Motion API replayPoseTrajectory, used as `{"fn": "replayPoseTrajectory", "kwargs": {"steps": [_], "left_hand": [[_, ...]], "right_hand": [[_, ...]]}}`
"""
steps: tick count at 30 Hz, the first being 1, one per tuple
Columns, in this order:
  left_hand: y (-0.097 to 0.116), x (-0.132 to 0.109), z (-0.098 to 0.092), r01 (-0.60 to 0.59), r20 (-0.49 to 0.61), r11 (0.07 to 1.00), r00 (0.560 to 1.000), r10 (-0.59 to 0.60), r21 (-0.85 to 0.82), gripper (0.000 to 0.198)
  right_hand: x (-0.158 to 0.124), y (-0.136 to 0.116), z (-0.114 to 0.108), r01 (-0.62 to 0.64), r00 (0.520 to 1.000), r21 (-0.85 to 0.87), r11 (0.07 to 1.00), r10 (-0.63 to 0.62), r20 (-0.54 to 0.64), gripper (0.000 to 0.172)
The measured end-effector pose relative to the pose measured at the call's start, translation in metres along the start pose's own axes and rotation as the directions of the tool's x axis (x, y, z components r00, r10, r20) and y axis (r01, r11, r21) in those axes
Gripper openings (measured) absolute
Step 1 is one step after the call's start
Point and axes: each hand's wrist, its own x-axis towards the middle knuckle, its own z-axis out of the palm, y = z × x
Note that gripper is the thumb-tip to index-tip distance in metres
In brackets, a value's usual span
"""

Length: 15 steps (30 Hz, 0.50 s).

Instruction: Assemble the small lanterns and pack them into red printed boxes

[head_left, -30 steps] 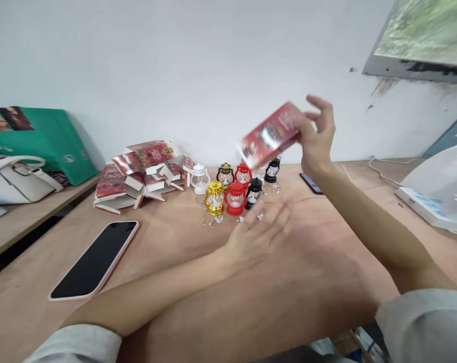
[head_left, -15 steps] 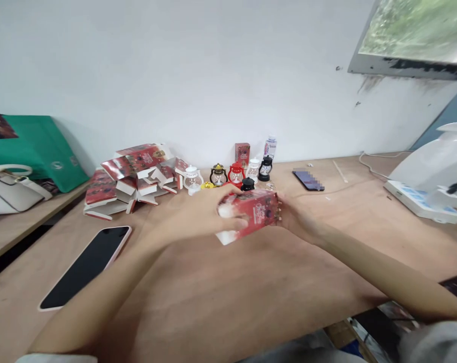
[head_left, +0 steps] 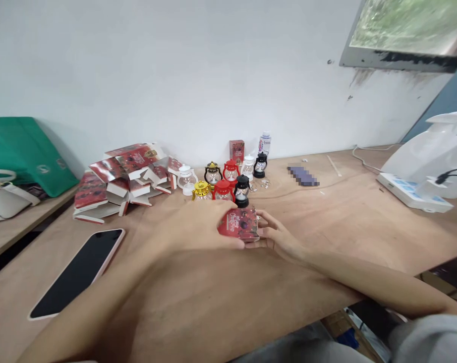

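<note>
A small red printed box (head_left: 239, 223) rests low over the wooden table (head_left: 221, 297), held from both sides. My left hand (head_left: 198, 229) wraps its left end, fingers curled round it. My right hand (head_left: 279, 238) grips its right end with fingers pressed against it. Just behind the box stands a cluster of miniature lanterns (head_left: 228, 181) in gold, red, black and white. Another red box (head_left: 236, 150) stands upright by the wall.
A heap of flattened red boxes (head_left: 118, 176) lies at the left. A pink-cased phone (head_left: 77, 272) lies face up at the near left, a dark phone (head_left: 303, 176) farther right. A white machine (head_left: 429, 166) occupies the right side; a green bag (head_left: 27, 151) and white handbag (head_left: 5, 199) sit far left.
The red box came down from my raised right hand to table level. Both hands closed on it in front of the lanterns, and the box now looks squared up and smaller.
</note>
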Motion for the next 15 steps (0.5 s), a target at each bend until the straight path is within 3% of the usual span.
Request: {"fn": "replayPoseTrajectory", "kwargs": {"steps": [3, 9, 15], "left_hand": [[0.026, 0.000, 0.015, 0.064, -0.036, 0.977, 0.998, -0.058, 0.204, 0.059], [0.035, 0.006, 0.022, 0.060, -0.024, 0.972, 0.998, -0.056, 0.229, 0.031], [0.044, 0.003, 0.024, 0.042, -0.020, 0.957, 0.999, -0.038, 0.288, 0.036]], "right_hand": [[-0.003, 0.004, 0.001, -0.010, 0.999, -0.024, 1.000, 0.011, 0.039, 0.049], [-0.006, 0.004, -0.003, -0.035, 0.997, 0.022, 0.999, 0.033, 0.076, 0.044], [-0.006, 0.005, -0.007, 0.071, 0.997, -0.182, 0.981, -0.066, 0.038, 0.050]]}}
